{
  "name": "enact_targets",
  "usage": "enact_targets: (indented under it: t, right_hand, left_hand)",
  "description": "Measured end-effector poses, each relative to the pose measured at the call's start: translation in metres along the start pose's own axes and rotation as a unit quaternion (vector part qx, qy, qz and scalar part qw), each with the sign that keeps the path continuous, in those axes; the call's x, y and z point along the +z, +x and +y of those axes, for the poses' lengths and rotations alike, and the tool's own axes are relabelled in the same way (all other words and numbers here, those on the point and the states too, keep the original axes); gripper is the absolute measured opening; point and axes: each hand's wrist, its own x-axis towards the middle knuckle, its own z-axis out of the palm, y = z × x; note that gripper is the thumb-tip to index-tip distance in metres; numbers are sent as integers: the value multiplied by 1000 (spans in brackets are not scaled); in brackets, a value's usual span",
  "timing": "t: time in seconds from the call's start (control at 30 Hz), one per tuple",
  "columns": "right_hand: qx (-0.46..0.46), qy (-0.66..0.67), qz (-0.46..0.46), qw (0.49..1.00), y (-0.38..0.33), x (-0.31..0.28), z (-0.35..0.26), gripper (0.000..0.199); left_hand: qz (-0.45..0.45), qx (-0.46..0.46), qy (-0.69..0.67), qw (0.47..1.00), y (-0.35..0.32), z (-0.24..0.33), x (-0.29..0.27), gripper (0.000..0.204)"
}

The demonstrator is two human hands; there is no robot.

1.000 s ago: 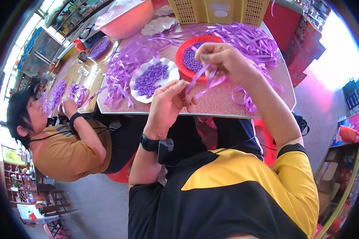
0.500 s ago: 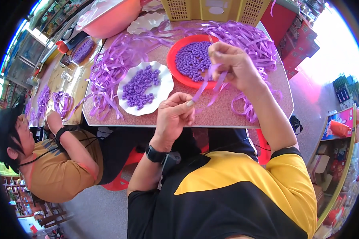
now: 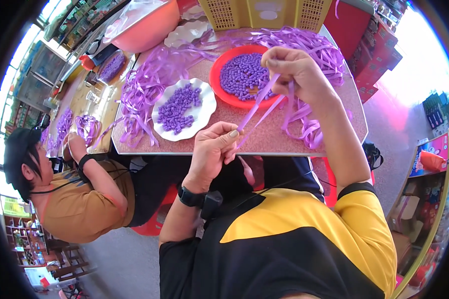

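A purple ribbon (image 3: 257, 105) is stretched slantwise between my two hands above the near part of the table. My left hand (image 3: 213, 149), lower and nearer me, pinches it between thumb and finger. Higher up, beside the red plate (image 3: 216, 79), my right hand (image 3: 297, 72) has its fingers closed on the ribbon, and a loose length hangs from it. Small purple beads (image 3: 242, 74) fill much of the red plate. A white scalloped dish (image 3: 204, 110), left of my hands, holds more purple beads (image 3: 179, 108).
Purple ribbon heaps (image 3: 139, 94) lie at the table's left, with another ribbon pile (image 3: 309, 50) at the back right. Behind stand a yellow crate (image 3: 269, 15) and a pink basin (image 3: 144, 27). At the left a co-worker (image 3: 85, 204) handles something at a wooden table (image 3: 101, 107).
My hands have drawn slightly apart, and the ribbon between them is straighter and longer. The camera view has shifted a little.
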Motion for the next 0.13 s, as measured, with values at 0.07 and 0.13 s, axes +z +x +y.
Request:
enact_targets:
  t: [0.07, 0.13]
  right_hand:
    - [86, -101, -46, 990, -6, 6, -5, 16]
    - [147, -191, -118, 963, -16, -1, -11, 30]
  left_hand:
    - [2, 20, 3, 1000, -2, -4, -13, 14]
    - [10, 77, -110, 991, -3, -5, -22, 16]
